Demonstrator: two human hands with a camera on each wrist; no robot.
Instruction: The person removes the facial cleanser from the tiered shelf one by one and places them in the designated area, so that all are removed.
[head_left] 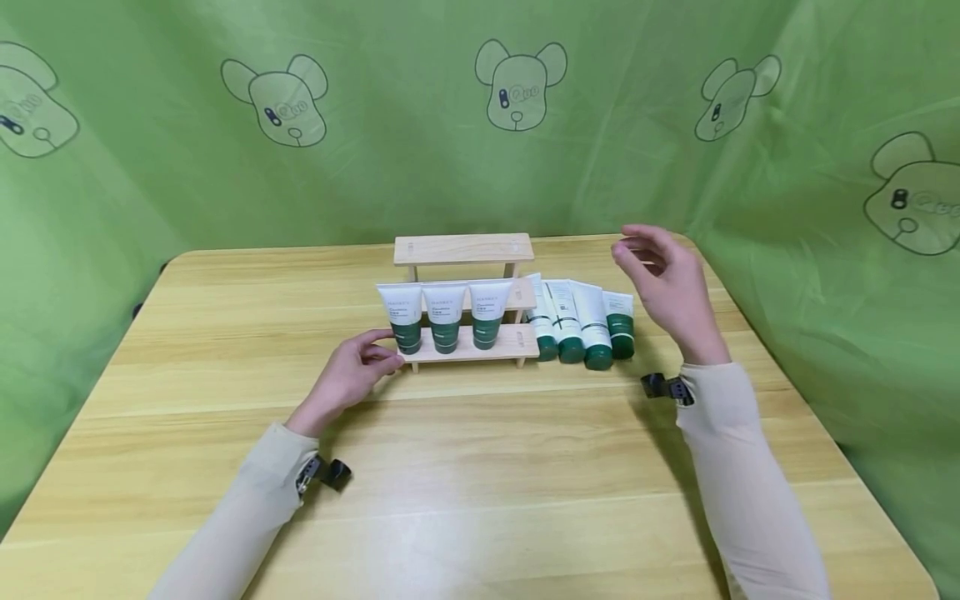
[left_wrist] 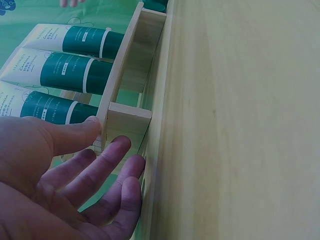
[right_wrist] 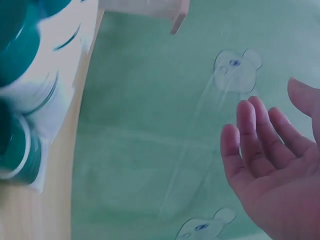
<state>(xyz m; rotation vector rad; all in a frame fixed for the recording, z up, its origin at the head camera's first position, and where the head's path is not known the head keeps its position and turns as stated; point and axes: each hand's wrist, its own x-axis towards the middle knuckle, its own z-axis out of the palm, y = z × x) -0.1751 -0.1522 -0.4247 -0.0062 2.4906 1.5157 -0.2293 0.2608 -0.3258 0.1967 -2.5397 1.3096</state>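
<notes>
A three-tier wooden stand (head_left: 463, 250) carries three white-and-green squeeze tubes (head_left: 444, 312), standing on their caps along its lowest shelf. At that shelf's left end my left hand (head_left: 352, 372) holds the corner; in the left wrist view the thumb (left_wrist: 75, 137) lies at the shelf edge beside the nearest tube's green cap, with the other fingers around the shelf end. My right hand (head_left: 670, 287) hovers in the air past the right end of the stand, fingers loosely bent and nothing in them. Closest to it are several more tubes (head_left: 588, 321) lying side by side.
The lying tubes sit against the stand's right side, caps towards me. Both stand and tubes are near the far edge of a wooden table (head_left: 465, 483). A green curtain (head_left: 405, 167) with bear-head outlines hangs behind and at both sides.
</notes>
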